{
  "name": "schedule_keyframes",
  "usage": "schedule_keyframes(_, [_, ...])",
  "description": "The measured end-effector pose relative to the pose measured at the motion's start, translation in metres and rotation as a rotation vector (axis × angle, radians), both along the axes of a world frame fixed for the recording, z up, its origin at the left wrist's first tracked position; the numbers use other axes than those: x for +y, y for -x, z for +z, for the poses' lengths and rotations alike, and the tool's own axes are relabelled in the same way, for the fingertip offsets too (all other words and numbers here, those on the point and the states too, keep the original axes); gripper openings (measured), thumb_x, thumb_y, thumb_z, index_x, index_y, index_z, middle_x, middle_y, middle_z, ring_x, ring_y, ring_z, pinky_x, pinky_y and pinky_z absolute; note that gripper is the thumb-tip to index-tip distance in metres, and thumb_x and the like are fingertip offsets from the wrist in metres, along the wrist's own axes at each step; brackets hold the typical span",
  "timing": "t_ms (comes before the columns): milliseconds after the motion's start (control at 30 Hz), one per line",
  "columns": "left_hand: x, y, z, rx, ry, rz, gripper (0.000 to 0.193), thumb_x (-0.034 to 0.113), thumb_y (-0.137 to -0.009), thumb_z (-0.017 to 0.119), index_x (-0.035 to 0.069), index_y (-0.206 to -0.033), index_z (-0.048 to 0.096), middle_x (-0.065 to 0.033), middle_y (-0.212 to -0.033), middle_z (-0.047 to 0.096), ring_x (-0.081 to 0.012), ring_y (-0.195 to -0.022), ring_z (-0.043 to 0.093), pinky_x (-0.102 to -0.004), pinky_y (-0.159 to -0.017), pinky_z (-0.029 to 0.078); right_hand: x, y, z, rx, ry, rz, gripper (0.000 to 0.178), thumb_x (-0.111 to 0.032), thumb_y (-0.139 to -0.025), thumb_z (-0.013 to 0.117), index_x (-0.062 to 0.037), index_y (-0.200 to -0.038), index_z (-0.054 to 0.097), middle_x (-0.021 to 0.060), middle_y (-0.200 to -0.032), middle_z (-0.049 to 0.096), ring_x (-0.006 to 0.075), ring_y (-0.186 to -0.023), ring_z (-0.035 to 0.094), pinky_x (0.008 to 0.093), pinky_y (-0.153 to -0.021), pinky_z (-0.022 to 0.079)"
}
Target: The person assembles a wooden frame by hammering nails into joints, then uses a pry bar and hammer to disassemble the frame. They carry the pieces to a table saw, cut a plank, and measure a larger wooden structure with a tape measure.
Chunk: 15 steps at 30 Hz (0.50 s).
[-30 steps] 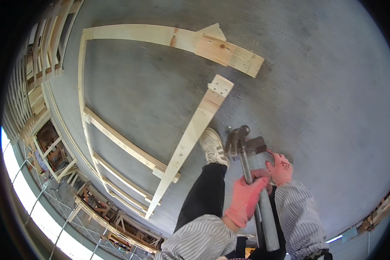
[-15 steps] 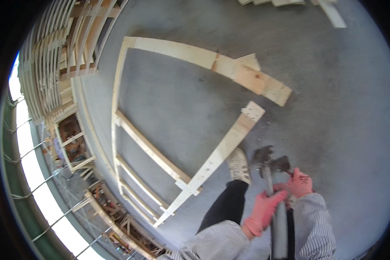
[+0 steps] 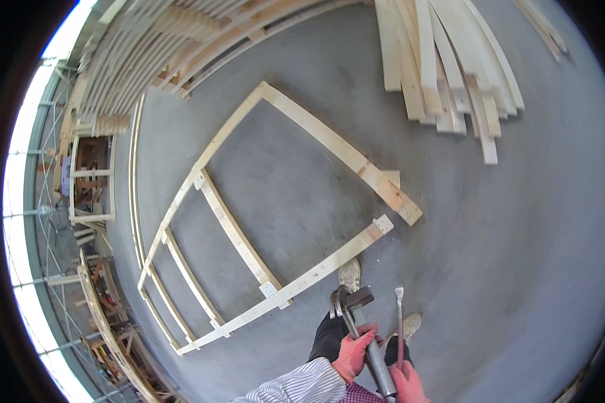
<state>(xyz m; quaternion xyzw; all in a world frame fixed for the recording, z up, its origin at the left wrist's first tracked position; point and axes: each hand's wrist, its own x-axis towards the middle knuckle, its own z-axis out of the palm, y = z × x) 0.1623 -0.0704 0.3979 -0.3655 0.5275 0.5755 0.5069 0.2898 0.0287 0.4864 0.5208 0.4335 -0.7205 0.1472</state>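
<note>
My left hand (image 3: 353,353), in a pink glove, is closed around a hammer (image 3: 376,363) with a thick grey handle, its head up. A curved metal claw (image 3: 338,303) shows close beside the head; whether it belongs to a second tool I cannot tell. My right hand (image 3: 408,384), also pink-gloved, grips the reddish lower part of a slim metal bar (image 3: 400,312) with a flat, flared tip pointing away from me. Ahead to the left, a wooden frame (image 3: 316,270) of long boards joined by several crosspieces lies on the floor. One of its corners stands apart, with a gap between the board ends.
A fan of loose boards (image 3: 447,67) lies at the far right, with a few more boards (image 3: 543,30) beyond. Stacked slatted wood (image 3: 148,60) stands at the upper left. Wooden racks (image 3: 94,174) line the left wall. My shoes (image 3: 410,326) are on the grey floor near the frame.
My view has shifted, bringing the loose boards at the far right into sight. My hands have come apart, and the slim bar in my right hand now points away from me.
</note>
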Motion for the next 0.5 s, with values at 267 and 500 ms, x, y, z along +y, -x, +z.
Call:
schedule_keyframes(267, [-0.028,0.051,0.132,-0.012,-0.019,0.086,0.029,0.009,-0.089,0.063,-0.001,-0.115,0.057,-0.0106,-0.099,0.061,-0.0227,-0.085,0.063,-0.0359,-0.079,0.056,-0.003,0.097,0.123,0.048,0.476,-0.227,0.04,-0.026,-0.095,0.052,0.0031,-0.121,0.043,0.0152,-0.1,0.064,0.0182,-0.074,0.067,0.027,-0.061,0.057])
schedule_keyframes(500, [-0.023,0.089,0.169,0.184,-0.189,0.078,0.025,0.011,-0.09,0.062,0.006,-0.113,0.055,-0.0117,-0.089,0.062,-0.0227,-0.076,0.061,-0.0364,-0.064,0.053,-0.009,0.136,0.146,0.331,0.228,-0.098,0.033,-0.021,-0.081,0.072,0.0001,-0.102,0.06,0.0037,-0.087,0.062,0.0101,-0.075,0.059,0.0232,-0.067,0.048])
